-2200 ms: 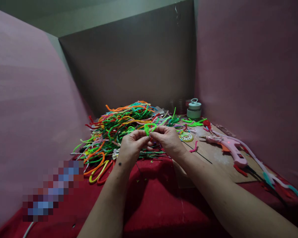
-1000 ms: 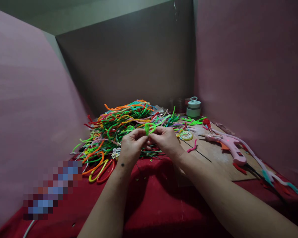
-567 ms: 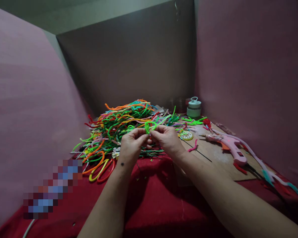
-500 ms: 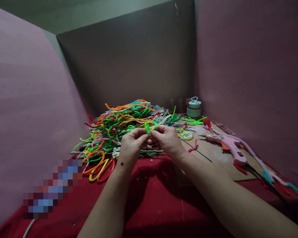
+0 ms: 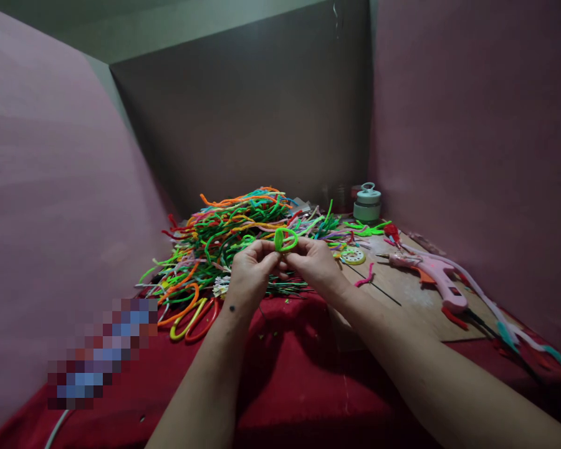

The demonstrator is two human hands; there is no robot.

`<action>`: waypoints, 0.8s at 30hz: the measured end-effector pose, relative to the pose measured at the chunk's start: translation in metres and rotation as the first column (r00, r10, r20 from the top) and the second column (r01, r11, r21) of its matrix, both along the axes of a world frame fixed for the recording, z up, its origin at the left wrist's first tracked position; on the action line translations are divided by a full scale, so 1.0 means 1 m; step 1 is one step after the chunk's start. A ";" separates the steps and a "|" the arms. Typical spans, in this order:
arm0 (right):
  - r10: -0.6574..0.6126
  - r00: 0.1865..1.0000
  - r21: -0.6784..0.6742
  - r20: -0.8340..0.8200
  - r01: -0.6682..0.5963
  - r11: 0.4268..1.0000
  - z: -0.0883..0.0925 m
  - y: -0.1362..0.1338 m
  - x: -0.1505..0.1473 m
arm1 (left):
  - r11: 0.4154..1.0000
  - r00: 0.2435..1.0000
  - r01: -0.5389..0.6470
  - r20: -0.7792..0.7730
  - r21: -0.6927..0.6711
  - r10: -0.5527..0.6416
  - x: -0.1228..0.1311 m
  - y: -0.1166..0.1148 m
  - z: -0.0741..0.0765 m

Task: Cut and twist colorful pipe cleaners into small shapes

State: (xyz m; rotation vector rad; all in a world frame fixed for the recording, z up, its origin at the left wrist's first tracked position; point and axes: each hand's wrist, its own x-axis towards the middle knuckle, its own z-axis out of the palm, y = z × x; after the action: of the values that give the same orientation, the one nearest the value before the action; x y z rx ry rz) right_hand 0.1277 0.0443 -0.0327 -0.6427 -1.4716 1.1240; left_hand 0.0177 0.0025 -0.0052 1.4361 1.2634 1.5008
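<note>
A bright green pipe cleaner, bent into loops, stands up between my two hands. My left hand is closed, thumb and forefinger pinching the base of the loops. From the other side my right hand pinches the same piece, its fingertips close to those of the left. The lower end of the piece is hidden by my fingers. Just behind my hands lies a big tangled heap of coloured pipe cleaners.
On the right, a pink glue gun lies on a brown board, near a round yellow-rimmed disc and a thin dark stick. A pale green jar stands behind. Scissors with red and yellow handles rest on the red cloth.
The green loops now show rounder and more open above my fingertips. Both hands keep their pinch, and the whole view has shifted slightly.
</note>
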 end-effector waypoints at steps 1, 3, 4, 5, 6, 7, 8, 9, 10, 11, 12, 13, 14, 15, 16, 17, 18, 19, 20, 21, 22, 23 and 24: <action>0.050 0.997 -0.057 -0.054 -0.053 0.997 0.002 -0.001 0.000 | 1.000 1.000 -0.001 0.007 0.001 0.001 0.000 0.000 0.000; 0.119 0.977 -0.150 -0.174 -0.146 0.978 0.007 -0.002 0.002 | 1.000 1.000 -0.002 0.019 0.000 0.002 -0.001 0.000 0.000; 0.127 0.966 -0.177 -0.224 -0.168 0.970 0.009 -0.003 0.002 | 1.000 1.000 -0.005 0.020 -0.001 0.005 -0.001 0.000 0.000; 0.121 0.959 -0.192 -0.255 -0.173 0.966 0.010 -0.004 0.003 | 1.000 1.000 -0.009 0.018 -0.003 0.009 -0.002 0.001 0.000; 0.109 0.958 -0.200 -0.265 -0.165 0.966 0.011 -0.005 0.003 | 1.000 1.000 -0.014 0.012 -0.002 0.014 -0.002 0.001 0.000; 0.100 0.960 -0.203 -0.260 -0.155 0.967 0.012 -0.005 0.003 | 1.000 1.000 -0.019 0.004 0.000 0.019 -0.002 0.001 0.000; 0.094 0.964 -0.203 -0.249 -0.146 0.968 0.013 -0.006 0.003 | 1.000 1.000 -0.025 -0.005 0.005 0.025 -0.002 0.001 0.000; 0.091 0.968 -0.201 -0.233 -0.139 0.970 0.013 -0.007 0.003 | 0.999 0.999 -0.031 -0.015 0.011 0.031 -0.002 0.001 0.000; 0.088 0.972 -0.196 -0.218 -0.132 0.972 0.012 -0.007 0.003 | 0.999 0.999 -0.034 -0.023 0.017 0.034 -0.001 0.001 -0.001; 0.080 0.976 -0.185 -0.203 -0.119 0.976 0.011 -0.007 0.003 | 0.999 0.999 -0.033 -0.027 0.021 0.033 -0.001 0.001 -0.001; 0.063 0.981 -0.167 -0.184 -0.094 0.981 0.010 -0.007 0.003 | 0.999 0.999 -0.030 -0.026 0.023 0.031 -0.001 0.002 -0.001; 0.041 0.986 -0.143 -0.161 -0.064 0.988 0.009 -0.006 0.002 | 0.999 1.000 -0.024 -0.019 0.021 0.025 -0.001 0.002 -0.001; 0.016 0.991 -0.116 -0.133 -0.031 0.993 0.007 -0.005 0.002 | 1.000 1.000 -0.018 -0.009 0.018 0.018 -0.001 0.001 -0.002; -0.012 0.995 -0.086 -0.103 0.003 0.996 0.006 -0.004 0.002 | 1.000 1.000 -0.013 0.003 0.013 0.013 -0.001 0.001 -0.002; -0.047 0.996 -0.052 -0.072 0.043 0.998 0.004 -0.003 0.002 | 1.000 1.000 -0.012 0.016 0.007 0.012 0.000 0.001 -0.002; -0.092 0.995 -0.013 -0.039 0.091 0.996 0.003 -0.002 0.002 | 1.000 0.999 -0.011 0.030 0.001 0.011 0.000 0.001 -0.002; -0.146 0.989 0.032 -0.004 0.146 0.989 0.002 -0.002 0.002 | 1.000 0.999 -0.010 0.044 -0.003 0.011 0.000 0.001 -0.002; -0.201 0.979 0.083 0.028 0.198 0.977 0.001 -0.002 0.002 | 1.000 0.998 -0.011 0.054 -0.006 0.011 0.000 0.001 -0.002; -0.248 0.967 0.136 0.055 0.239 0.961 0.000 -0.003 0.001 | 1.000 0.998 -0.012 0.063 -0.007 0.012 0.000 0.002 -0.003; -0.280 0.957 0.185 0.073 0.263 0.947 0.000 -0.004 0.001 | 1.000 0.998 -0.012 0.068 -0.006 0.012 0.000 0.002 -0.003; -0.295 0.951 0.223 0.086 0.271 0.937 0.000 -0.005 0.001 | 1.000 0.998 -0.015 0.068 -0.002 0.015 0.000 0.003 -0.003; -0.300 0.949 0.249 0.097 0.268 0.931 0.000 -0.006 0.000 | 1.000 0.998 -0.020 0.065 0.002 0.020 0.000 0.003 -0.003; -0.301 0.948 0.264 0.106 0.265 0.927 -0.001 -0.007 0.000 | 1.000 0.998 -0.026 0.058 0.008 0.025 0.000 0.003 -0.004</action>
State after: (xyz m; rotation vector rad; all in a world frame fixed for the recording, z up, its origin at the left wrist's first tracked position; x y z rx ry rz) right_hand 0.1279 0.0376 -0.0332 -0.7456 -1.5531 0.6679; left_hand 0.0178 0.0057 -0.0087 1.3770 1.2462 1.5554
